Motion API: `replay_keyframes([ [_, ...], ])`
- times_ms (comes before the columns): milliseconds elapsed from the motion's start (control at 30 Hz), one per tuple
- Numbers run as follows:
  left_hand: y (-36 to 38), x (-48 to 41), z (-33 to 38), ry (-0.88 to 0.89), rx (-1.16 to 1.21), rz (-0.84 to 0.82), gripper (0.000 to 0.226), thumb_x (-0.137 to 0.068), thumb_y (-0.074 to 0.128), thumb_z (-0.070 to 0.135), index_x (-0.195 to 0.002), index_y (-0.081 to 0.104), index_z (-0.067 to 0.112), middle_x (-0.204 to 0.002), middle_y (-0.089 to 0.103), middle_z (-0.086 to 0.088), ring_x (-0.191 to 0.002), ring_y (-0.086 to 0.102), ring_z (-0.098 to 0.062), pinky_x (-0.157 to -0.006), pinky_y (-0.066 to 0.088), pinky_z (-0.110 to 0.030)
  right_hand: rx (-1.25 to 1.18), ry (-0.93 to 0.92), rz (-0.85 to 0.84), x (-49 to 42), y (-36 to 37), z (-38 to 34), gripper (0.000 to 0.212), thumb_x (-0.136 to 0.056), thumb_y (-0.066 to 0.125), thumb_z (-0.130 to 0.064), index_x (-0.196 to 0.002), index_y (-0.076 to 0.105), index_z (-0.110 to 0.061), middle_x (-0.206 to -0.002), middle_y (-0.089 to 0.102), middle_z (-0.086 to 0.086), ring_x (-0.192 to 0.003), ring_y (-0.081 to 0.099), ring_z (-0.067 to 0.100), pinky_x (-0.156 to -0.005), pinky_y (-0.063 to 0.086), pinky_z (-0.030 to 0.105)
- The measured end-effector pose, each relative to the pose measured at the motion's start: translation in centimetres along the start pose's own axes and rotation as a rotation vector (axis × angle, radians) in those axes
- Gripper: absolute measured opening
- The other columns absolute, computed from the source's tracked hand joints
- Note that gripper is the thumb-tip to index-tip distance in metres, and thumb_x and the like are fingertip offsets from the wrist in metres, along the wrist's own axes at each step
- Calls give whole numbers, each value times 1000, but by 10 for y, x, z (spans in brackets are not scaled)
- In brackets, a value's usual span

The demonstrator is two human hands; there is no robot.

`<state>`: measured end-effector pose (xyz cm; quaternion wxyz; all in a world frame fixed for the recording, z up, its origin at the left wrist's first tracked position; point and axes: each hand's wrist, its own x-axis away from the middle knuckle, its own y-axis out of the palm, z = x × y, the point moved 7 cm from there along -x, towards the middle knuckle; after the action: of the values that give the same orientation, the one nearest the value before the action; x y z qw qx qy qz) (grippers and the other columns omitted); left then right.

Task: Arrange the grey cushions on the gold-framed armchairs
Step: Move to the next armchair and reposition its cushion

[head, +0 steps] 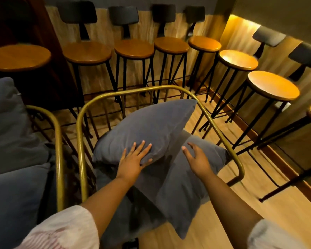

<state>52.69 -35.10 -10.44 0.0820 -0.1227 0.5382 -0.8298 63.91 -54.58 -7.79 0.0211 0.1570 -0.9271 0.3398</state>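
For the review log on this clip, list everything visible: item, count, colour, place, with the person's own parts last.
Upper grey cushion: one, grey, tilted in the centre armchair, lying over the lower one.
Lower grey cushion: one, grey, beneath it, reaching toward the chair's front.
Centre armchair frame: one, gold tubing, centre.
Left armchair frame: one, gold, partly in view at left.
Left cushions: at least two, grey, on the left armchair.
Bar stools: nine partly or fully seen, wooden round seats, black legs, along the walls.
Floor: light wood.
Sleeves: two, pale, bottom corners.
Left hand: open, flat on the upper cushion.
Right hand: open, over the lower cushion.
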Motion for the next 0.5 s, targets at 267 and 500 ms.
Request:
replay_keyframes([
  [267,-88,-35,-55,-48,609,248,50,-96,43,33,-144,34,27,-155,30,6,-148,12,-16,-117,12,-18,-135,-50,17,-91,30,-73,61,-94,50,-37,-143,32,-8,-151,35,12,-138,34,28,-107,30,32],
  [500,-150,-60,-148,-257,1027,629,40,-95,48,25,-134,52,18,-129,53,8,-124,45,-6,-88,39,1,-300,-76,33,-183,66,-136,70,-93,50,-40,-148,20,-10,-156,25,11,-143,24,27,-111,24,32],
])
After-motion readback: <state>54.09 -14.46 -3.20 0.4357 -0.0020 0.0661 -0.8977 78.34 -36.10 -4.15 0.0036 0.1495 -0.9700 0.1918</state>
